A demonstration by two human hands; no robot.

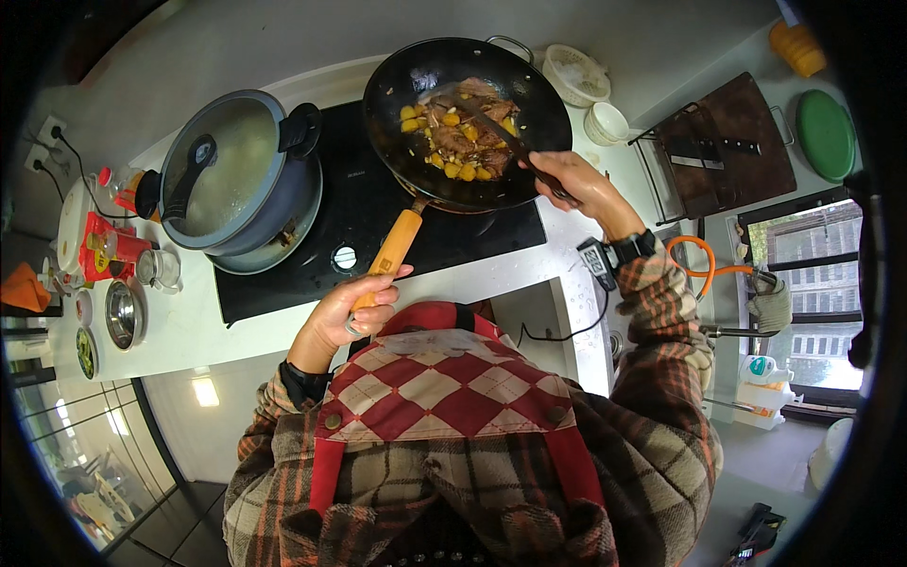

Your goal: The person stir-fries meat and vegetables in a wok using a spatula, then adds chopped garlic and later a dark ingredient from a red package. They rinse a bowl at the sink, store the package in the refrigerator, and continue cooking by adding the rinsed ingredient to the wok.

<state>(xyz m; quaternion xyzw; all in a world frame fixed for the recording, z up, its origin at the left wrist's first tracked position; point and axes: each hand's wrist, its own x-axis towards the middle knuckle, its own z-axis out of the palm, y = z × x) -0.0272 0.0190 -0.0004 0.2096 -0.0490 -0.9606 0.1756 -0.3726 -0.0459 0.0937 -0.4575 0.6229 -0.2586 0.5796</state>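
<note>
My left hand is wrapped around the wooden handle of a black wok. The wok sits over the right side of a black glass cooktop. In it lie browned meat pieces with yellow chunks and small pale bits that look like chopped garlic. My right hand grips a dark spatula above the wok's right rim. The spatula's far end reaches into the food, where its tip is partly lost among the meat.
A lidded pot stands on the cooktop's left side. Right of the wok are a white basket and a white bowl. A cleaver rests at the cutting board. Jars and a steel bowl line the left counter.
</note>
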